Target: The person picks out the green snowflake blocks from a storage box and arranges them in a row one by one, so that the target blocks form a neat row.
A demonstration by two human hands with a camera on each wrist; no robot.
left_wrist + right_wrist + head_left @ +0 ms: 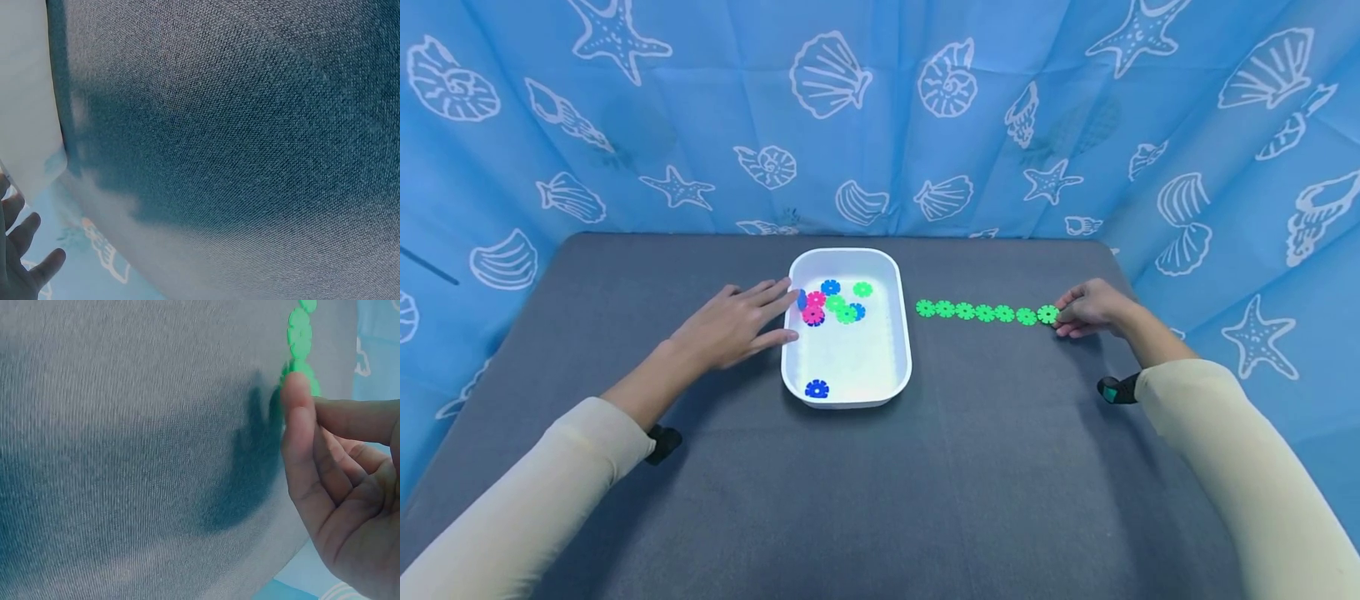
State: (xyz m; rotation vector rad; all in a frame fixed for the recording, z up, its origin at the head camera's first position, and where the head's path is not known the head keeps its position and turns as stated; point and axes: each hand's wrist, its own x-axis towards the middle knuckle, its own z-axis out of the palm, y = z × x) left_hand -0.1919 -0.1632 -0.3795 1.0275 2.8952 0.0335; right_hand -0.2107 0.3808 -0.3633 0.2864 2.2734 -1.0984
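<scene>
Several green notched plastic discs (985, 312) lie in a row on the table, edge to edge, right of a white tray. At the row's right end my right hand (1093, 308) pinches a green disc (1047, 314) between thumb and fingers; in the right wrist view that disc (304, 369) is partly hidden behind the fingertips. My left hand (741, 321) has its fingers spread at the left rim of the white tray (850, 367). A blue disc (802, 300) shows beside its fingertips; whether they touch it, I cannot tell.
Inside the tray lie loose pink discs (812, 315), green discs (862, 289) and blue discs (831, 287), mostly clustered at the upper left. A lone dark blue disc (817, 389) sits near the front wall. Behind the grey table (880, 500) hangs a blue seashell-patterned curtain (880, 125).
</scene>
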